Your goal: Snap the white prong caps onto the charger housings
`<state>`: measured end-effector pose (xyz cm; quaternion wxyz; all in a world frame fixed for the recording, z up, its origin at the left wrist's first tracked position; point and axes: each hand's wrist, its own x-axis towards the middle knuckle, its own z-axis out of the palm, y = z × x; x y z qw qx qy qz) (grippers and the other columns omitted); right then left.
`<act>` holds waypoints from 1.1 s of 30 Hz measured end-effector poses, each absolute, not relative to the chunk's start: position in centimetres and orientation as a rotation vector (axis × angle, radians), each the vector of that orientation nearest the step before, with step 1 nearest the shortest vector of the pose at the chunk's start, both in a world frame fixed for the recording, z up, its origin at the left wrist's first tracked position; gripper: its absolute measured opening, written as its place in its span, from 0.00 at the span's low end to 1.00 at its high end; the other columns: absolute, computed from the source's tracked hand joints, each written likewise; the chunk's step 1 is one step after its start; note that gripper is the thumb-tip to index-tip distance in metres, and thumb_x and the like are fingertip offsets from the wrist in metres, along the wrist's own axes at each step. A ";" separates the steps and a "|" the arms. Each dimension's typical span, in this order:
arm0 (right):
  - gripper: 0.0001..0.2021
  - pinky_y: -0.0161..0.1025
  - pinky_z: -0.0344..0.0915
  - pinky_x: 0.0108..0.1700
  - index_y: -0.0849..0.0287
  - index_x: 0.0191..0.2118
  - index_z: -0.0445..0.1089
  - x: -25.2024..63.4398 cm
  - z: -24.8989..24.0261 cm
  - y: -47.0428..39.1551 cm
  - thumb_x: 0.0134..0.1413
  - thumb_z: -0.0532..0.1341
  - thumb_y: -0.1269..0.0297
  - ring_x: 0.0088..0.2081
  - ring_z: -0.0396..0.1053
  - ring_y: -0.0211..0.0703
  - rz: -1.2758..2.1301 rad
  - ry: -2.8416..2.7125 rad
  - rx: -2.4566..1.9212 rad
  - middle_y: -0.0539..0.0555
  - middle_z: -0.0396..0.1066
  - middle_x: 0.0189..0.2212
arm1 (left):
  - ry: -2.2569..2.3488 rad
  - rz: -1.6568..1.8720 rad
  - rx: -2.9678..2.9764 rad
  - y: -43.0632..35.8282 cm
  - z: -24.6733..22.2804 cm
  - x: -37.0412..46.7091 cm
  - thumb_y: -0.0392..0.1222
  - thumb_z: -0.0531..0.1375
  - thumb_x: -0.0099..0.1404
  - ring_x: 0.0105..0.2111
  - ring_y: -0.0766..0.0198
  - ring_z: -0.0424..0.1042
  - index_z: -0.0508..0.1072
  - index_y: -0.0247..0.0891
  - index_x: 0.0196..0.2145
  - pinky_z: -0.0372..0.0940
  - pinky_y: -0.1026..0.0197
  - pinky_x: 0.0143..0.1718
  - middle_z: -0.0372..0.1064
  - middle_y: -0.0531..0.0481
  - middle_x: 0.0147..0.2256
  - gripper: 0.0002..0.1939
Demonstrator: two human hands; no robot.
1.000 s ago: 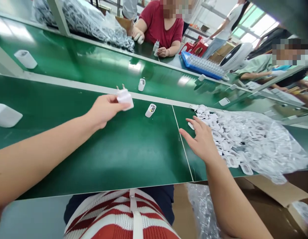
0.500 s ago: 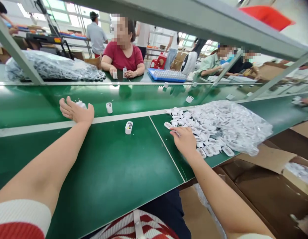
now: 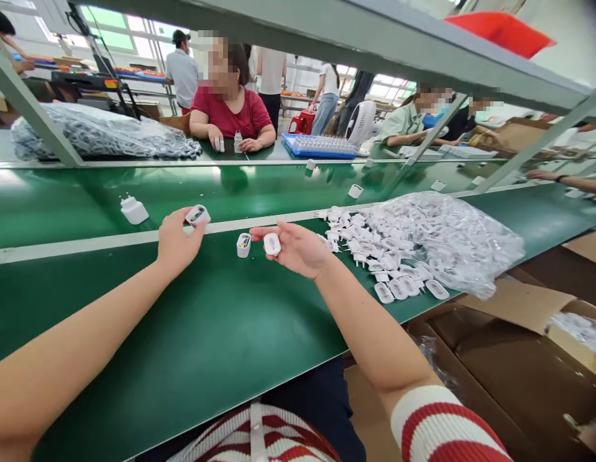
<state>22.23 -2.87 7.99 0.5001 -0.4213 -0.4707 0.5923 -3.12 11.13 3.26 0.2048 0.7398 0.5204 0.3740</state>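
Observation:
My left hand (image 3: pixel 179 240) grips a white charger housing (image 3: pixel 198 215), whose open end shows dark parts inside. In my right hand (image 3: pixel 300 249), palm turned up, lies a white oval plug cover (image 3: pixel 272 244), held at the fingers. Just left of those fingers, a second charger housing (image 3: pixel 243 246) stands on the green bench with its open end up. A charger with two pins (image 3: pixel 134 210) lies on the green belt beyond my left hand. To the right, a heap of plug covers (image 3: pixel 389 250) spills from a clear plastic bag (image 3: pixel 464 237).
A pale strip (image 3: pixel 134 239) divides bench and belt. More white housings (image 3: pixel 355 191) sit along the belt. Grey frame bars (image 3: pixel 47 109) cross in front. Opposite sits a person in a red shirt (image 3: pixel 237 112). Cardboard boxes (image 3: pixel 512 301) stand at the lower right.
My left hand let go of the pinned charger on the belt and picked up the housing that stood there. My right hand moved left from the heap with a plug cover.

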 end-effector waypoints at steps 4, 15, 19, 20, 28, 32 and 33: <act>0.20 0.42 0.74 0.44 0.58 0.54 0.80 22.0 7.3 -2.8 0.58 0.66 0.58 0.41 0.74 0.42 1.467 -1.119 -0.978 0.60 0.79 0.56 | 1.218 0.911 2.130 2.0 2.6 -4.5 0.59 0.62 0.71 0.54 0.45 0.74 0.76 0.48 0.55 0.67 0.44 0.58 0.78 0.46 0.53 0.21; 0.11 0.43 0.76 0.46 0.54 0.43 0.83 20.1 4.5 -4.3 0.53 0.77 0.65 0.39 0.78 0.41 0.951 -1.472 -1.165 0.51 0.82 0.40 | 1.016 0.641 2.064 -1.0 0.7 -4.1 0.60 0.70 0.65 0.52 0.46 0.74 0.77 0.46 0.56 0.67 0.41 0.58 0.79 0.46 0.51 0.26; 0.18 0.43 0.75 0.54 0.50 0.56 0.80 18.8 4.6 -5.5 0.64 0.68 0.73 0.47 0.79 0.40 0.630 -1.778 -1.101 0.49 0.83 0.44 | 0.935 0.677 2.089 -0.9 0.7 -4.0 0.57 0.66 0.70 0.50 0.49 0.74 0.80 0.45 0.47 0.66 0.45 0.56 0.81 0.48 0.48 0.16; 0.19 0.43 0.76 0.53 0.50 0.57 0.79 18.4 4.6 -5.7 0.63 0.70 0.72 0.46 0.79 0.41 0.599 -1.786 -1.098 0.49 0.84 0.43 | 0.933 0.690 2.089 -1.0 0.7 -4.0 0.57 0.66 0.70 0.50 0.50 0.74 0.81 0.45 0.46 0.66 0.46 0.56 0.81 0.48 0.47 0.16; 0.10 0.41 0.77 0.51 0.48 0.49 0.82 17.4 3.6 -5.3 0.66 0.69 0.70 0.44 0.81 0.43 0.353 -1.996 -1.121 0.48 0.85 0.44 | 0.917 0.743 2.098 -1.0 0.2 -4.0 0.54 0.67 0.68 0.49 0.51 0.74 0.82 0.43 0.46 0.65 0.48 0.54 0.81 0.50 0.46 0.15; 0.13 0.41 0.78 0.51 0.47 0.53 0.81 17.5 3.4 -4.9 0.69 0.65 0.70 0.45 0.81 0.43 0.284 -2.063 -1.120 0.47 0.85 0.45 | 0.910 0.755 2.101 -1.1 0.2 -3.9 0.53 0.67 0.68 0.49 0.52 0.75 0.82 0.41 0.46 0.66 0.49 0.55 0.82 0.49 0.47 0.15; 0.13 0.41 0.78 0.51 0.48 0.53 0.81 17.5 3.3 -4.9 0.68 0.65 0.70 0.45 0.82 0.42 0.277 -2.056 -1.111 0.47 0.85 0.45 | 0.912 0.753 2.103 -1.0 0.2 -3.9 0.53 0.66 0.68 0.49 0.52 0.75 0.82 0.41 0.46 0.66 0.49 0.54 0.82 0.49 0.46 0.15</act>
